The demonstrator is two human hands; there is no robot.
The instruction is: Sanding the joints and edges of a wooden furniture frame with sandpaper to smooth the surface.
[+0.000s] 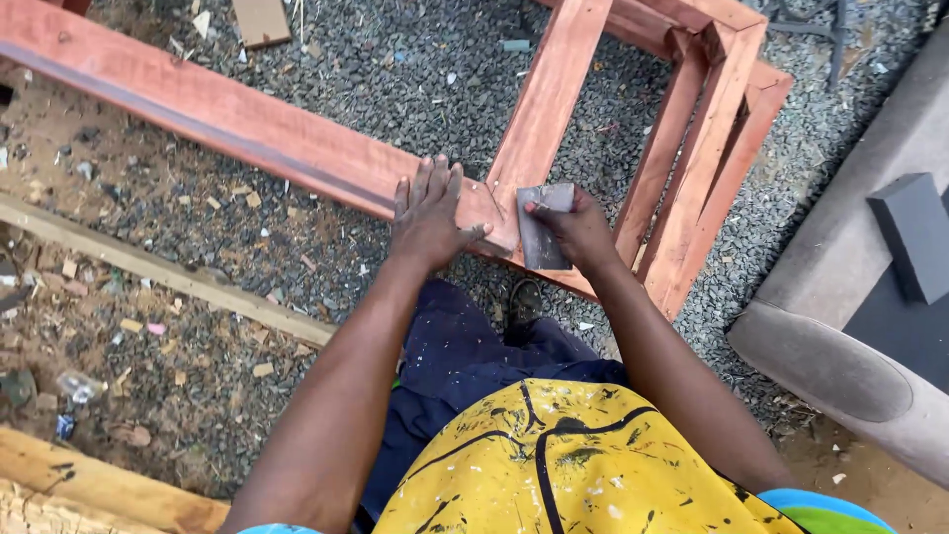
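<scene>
1. A big red wooden frame point(554, 89) lies on grey gravel point(435, 69). All the places below are told from this frame.
2. The left hand point(427, 216) lies flat on the frame, near where a long red beam and a cross bar meet. Its fingers are spread out and straight. It holds nothing; it only presses down on the wood.
3. The right hand point(578, 229) is just beside the left hand, on the same part of the frame. Its fingers and thumb are closed on a small grey sheet of sandpaper point(544, 229).
4. The sandpaper lies on the frame's wood, right at the joint. It sits between the two hands. It pokes out from under the right fingers toward the left hand. Its far edge bends up a little.
5. The left thumb points at the sandpaper and is very near it, but I cannot tell if they touch.
6. A pale wooden plank point(168, 272) lies on the dirt, near the frame on the left hand's side.
7. A dark grey block point(914, 237) lies on a grey slab well away from the frame, on the right hand's side.
8. A shoe point(522, 302) shows just below the frame, under the sandpaper.
</scene>
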